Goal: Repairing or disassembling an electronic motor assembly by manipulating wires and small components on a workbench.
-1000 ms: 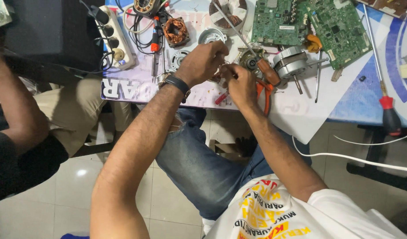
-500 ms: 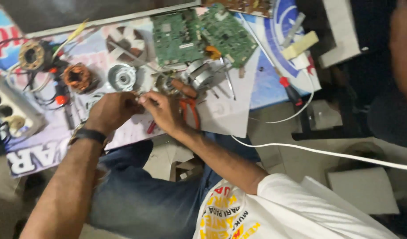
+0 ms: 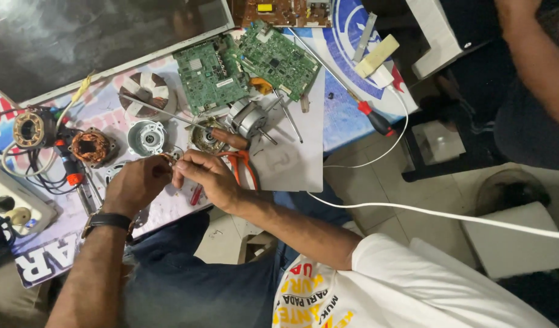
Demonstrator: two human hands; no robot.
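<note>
Left hand (image 3: 135, 184), black watch (image 3: 106, 219) on the wrist, curled over the near edge of the table (image 3: 294, 170). Right hand (image 3: 209, 176) just beside it, fingertips pinched toward the left hand's fingers. Between them a small motor part with coppery wire (image 3: 168, 159), gripped by both hands; its exact shape too hidden to tell.

Just far of the right hand, a round motor stator (image 3: 205, 138), with orange-handled pliers (image 3: 243, 165) lying to the right, touching the back of that hand. Further right, a silver motor with shaft (image 3: 248, 118) and a thin screwdriver (image 3: 288, 116).

On the far side, 2 green circuit boards (image 3: 212, 74), side by side. To the left, a silver round housing (image 3: 146, 137), a copper-wound stator (image 3: 91, 146) and a second wound coil (image 3: 28, 128) amid black cables. At the far left near edge, a white power strip (image 3: 17, 203).

To the right, a long red-handled screwdriver (image 3: 373, 119) slanting across a blue mat, and a white cable (image 3: 425, 211) running off to the right above the floor. Top right, another person's arm (image 3: 538, 54), well apart.
</note>
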